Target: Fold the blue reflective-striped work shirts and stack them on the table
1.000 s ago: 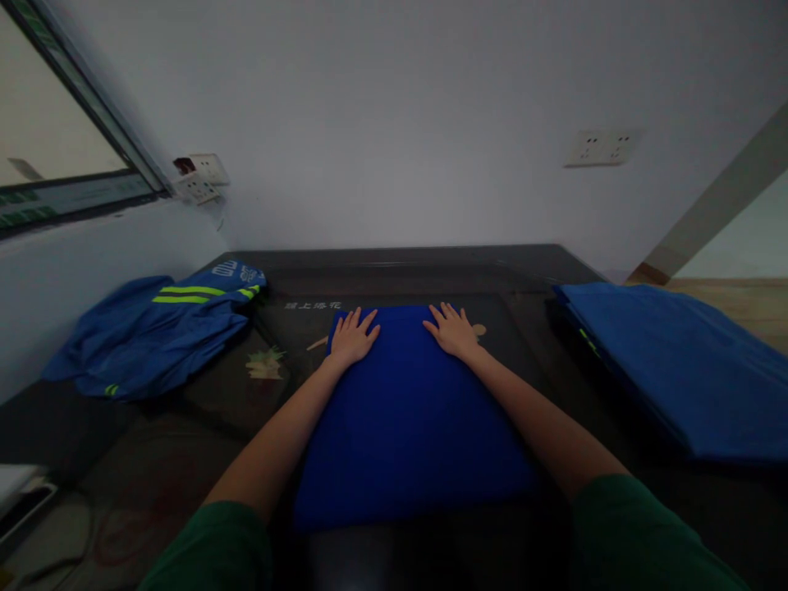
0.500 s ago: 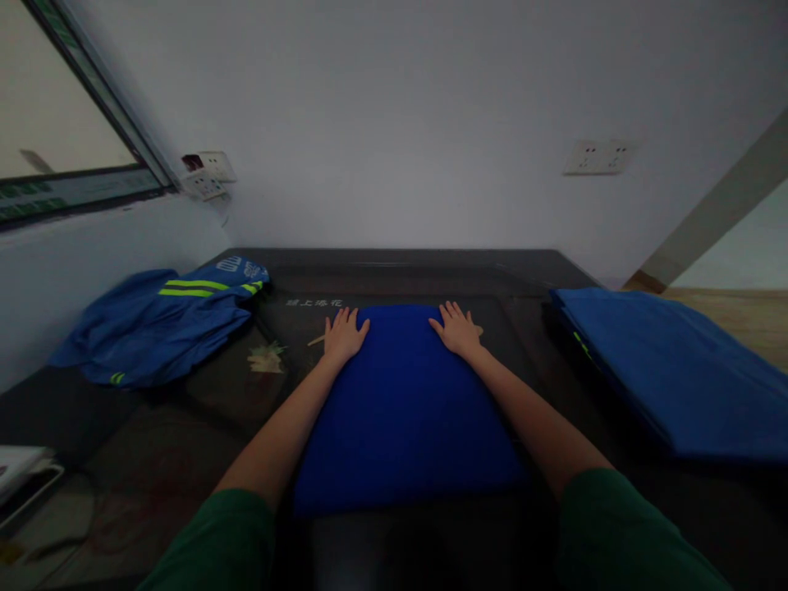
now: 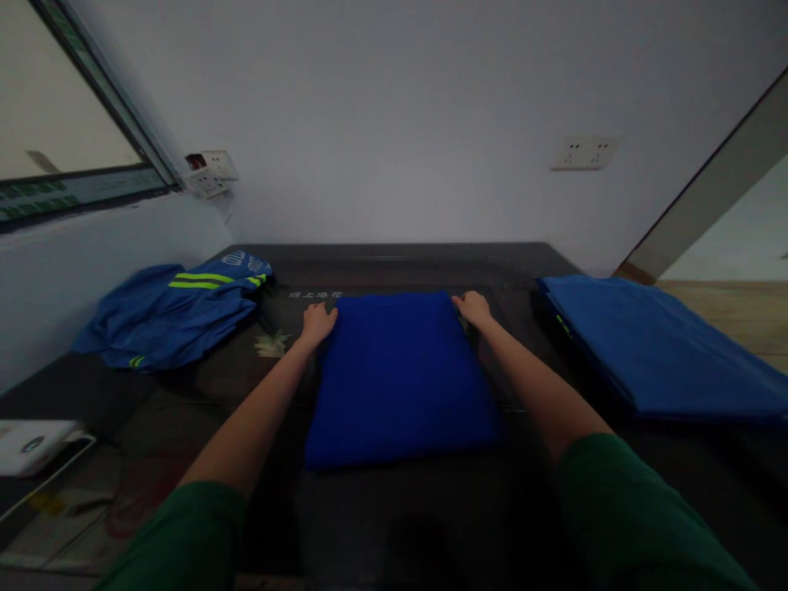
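Observation:
A folded royal-blue cloth [image 3: 400, 377], roughly rectangular, lies flat in front of me; its exact kind of garment does not show. My left hand [image 3: 318, 322] is at its far left corner, fingers curled and thumb against the edge. At the far right corner my right hand [image 3: 473, 308] pinches the edge in the same way. Both arms reach forward in green sleeves, one on each side of the cloth.
The dark table [image 3: 394, 267] meets a white wall. Left lies a crumpled blue garment [image 3: 178, 312] with yellow-green stripes, near a leaf decoration [image 3: 272, 344] and a white device [image 3: 37, 446] with a cable. To the right is a stack of folded blue cloth [image 3: 665, 345].
Both hands were spread flat on the cloth's far corners; now their fingers are curled around those corners. The hands are farther apart, and the cloth's far edge looks wider.

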A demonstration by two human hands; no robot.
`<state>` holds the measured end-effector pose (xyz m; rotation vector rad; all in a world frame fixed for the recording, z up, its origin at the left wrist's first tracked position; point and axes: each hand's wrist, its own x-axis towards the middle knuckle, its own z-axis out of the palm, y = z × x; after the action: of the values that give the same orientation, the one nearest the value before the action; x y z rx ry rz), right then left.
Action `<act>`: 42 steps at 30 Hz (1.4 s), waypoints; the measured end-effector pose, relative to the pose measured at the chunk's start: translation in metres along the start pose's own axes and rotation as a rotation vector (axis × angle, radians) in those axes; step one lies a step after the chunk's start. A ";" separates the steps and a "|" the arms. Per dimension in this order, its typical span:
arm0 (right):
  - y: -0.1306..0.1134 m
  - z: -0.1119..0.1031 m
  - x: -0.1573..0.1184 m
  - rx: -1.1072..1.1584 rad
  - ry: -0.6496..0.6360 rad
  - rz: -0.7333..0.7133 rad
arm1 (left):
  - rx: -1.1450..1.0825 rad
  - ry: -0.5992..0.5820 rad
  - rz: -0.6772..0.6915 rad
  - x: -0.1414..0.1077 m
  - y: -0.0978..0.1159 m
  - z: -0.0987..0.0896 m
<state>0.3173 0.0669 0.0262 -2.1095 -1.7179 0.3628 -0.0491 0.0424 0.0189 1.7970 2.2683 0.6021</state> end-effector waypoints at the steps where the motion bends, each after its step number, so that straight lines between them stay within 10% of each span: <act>1: -0.001 0.000 0.004 0.011 -0.013 0.016 | -0.012 -0.020 -0.015 0.010 -0.001 0.000; 8: -0.008 0.009 0.016 0.135 -0.050 0.026 | -0.157 -0.056 -0.041 0.042 0.006 0.004; 29: -0.034 0.017 -0.007 -0.066 -0.017 -0.056 | -0.280 -0.003 -0.106 0.032 0.006 0.019; 36: -0.037 0.003 -0.044 -0.140 0.180 -0.309 | 0.027 0.241 0.216 -0.011 0.020 -0.007; 42: -0.024 0.016 -0.099 -0.208 -0.105 -0.568 | 0.159 -0.190 0.525 -0.060 0.032 0.013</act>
<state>0.2683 -0.0239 0.0183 -1.6411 -2.4004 0.1302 -0.0011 -0.0066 0.0149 2.4337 1.7631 0.3083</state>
